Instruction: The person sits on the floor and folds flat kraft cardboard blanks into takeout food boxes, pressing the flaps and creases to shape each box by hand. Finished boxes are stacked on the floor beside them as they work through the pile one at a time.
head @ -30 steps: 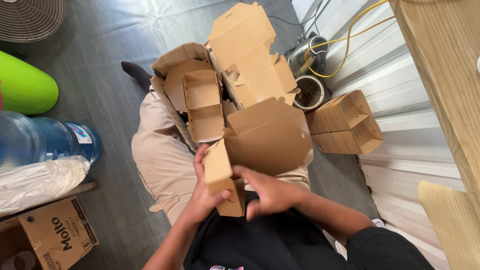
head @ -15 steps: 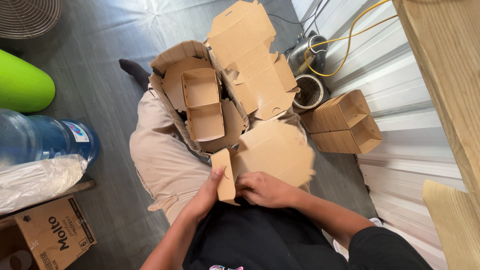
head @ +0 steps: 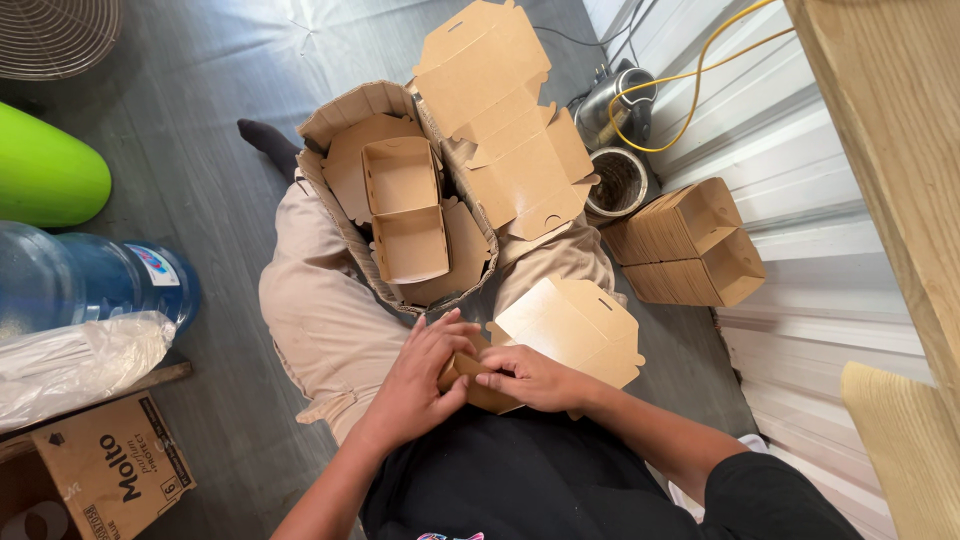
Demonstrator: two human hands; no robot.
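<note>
In my lap lies a flat brown cardboard food box (head: 572, 325), partly folded, its lid flap spread to the right. My left hand (head: 418, 378) grips the box's near left corner, fingers curled over the folded edge. My right hand (head: 528, 378) presses on the same folded part from the right, fingers closed on it. Both hands touch each other over the box. Ahead of my knees stands an open corrugated carton (head: 340, 115) holding finished two-compartment boxes (head: 405, 205).
Flat unfolded boxes (head: 505, 110) lean on the carton's right side. Folded boxes (head: 690, 245) are stacked by the corrugated metal wall. A metal kettle (head: 615, 105) with a yellow cable, a water bottle (head: 90, 285), a green cylinder (head: 45, 170) and a printed carton (head: 110, 470) surround me.
The box came down from in front of my chest into my lap and lies flatter. Both hands moved lower and closer together on its near corner.
</note>
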